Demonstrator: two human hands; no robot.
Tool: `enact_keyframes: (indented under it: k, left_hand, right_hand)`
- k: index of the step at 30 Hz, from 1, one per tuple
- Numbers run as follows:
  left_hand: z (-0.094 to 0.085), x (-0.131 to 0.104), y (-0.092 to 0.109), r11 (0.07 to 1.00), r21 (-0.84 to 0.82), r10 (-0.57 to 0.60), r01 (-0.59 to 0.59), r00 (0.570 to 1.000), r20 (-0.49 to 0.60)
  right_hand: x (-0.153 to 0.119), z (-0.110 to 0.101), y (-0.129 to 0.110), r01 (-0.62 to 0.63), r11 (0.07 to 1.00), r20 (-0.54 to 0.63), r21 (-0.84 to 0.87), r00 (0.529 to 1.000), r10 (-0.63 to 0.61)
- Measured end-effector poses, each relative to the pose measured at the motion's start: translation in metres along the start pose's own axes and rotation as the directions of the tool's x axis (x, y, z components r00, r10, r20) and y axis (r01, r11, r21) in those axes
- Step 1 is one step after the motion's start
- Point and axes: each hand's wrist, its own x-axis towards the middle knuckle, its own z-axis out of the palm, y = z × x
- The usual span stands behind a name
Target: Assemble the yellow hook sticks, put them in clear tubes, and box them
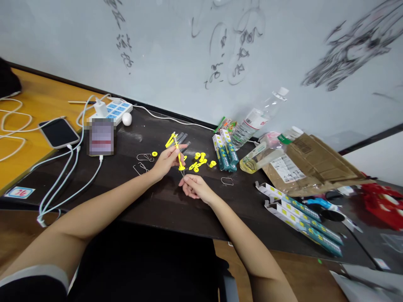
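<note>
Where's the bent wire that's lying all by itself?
In the head view, the bent wire lies right of centre on the dark table, to the right of the right hand and on the near side of two boxes.

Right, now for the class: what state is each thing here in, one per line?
Left hand: closed on a yellow plastic piece
Right hand: pinching a thin wire
Power strip: charger plugged in
Far-left phone: screen dark
Phone by the power strip: screen lit, cable plugged in
Clear bottle: capped
Green-banded bottle: capped, yellowish liquid inside
Boxes at right: open flaps showing
</note>
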Motion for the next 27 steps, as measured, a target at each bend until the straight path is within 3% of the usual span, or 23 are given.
enact_keyframes:
  k: [7, 10, 13, 19, 23, 27]
  left_hand:
    - [-0.004, 0.003, -0.007, 1.0, -0.001, 0.01, -0.01, 1.0, 0.001]
    - [-0.008, 0.006, -0.011, 1.0, -0.013, 0.013, -0.013, 1.0, -0.009]
    - [-0.007, 0.006, -0.013, 0.999, 0.009, -0.037, 0.036, 0.999, 0.01]
    - [0.002, -0.002, -0.016, 0.993, 0.045, -0.119, 0.113, 0.974, 0.195]
    - [0.008, -0.008, -0.02, 0.982, 0.025, -0.183, 0.185, 0.927, 0.327]
    - [0.009, -0.008, -0.024, 0.981, 0.013, -0.188, 0.196, 0.916, 0.355]
  right_hand:
    - [0.0, 0.0, 0.003, -0.018, 0.999, 0.062, -0.041, 0.998, 0.021]
    - [0.001, -0.001, 0.003, 0.005, 1.0, -0.006, -0.026, 1.0, -0.006]
    - [0.002, -0.005, 0.003, 0.066, 0.998, -0.146, -0.011, 0.987, -0.067]
    - [0.006, -0.016, 0.003, 0.184, 0.983, -0.376, -0.021, 0.909, -0.178]
    - [0.008, -0.019, 0.007, 0.278, 0.96, -0.384, -0.017, 0.885, -0.263]
    - [0.008, -0.02, 0.011, 0.339, 0.941, -0.351, -0.015, 0.879, -0.323]
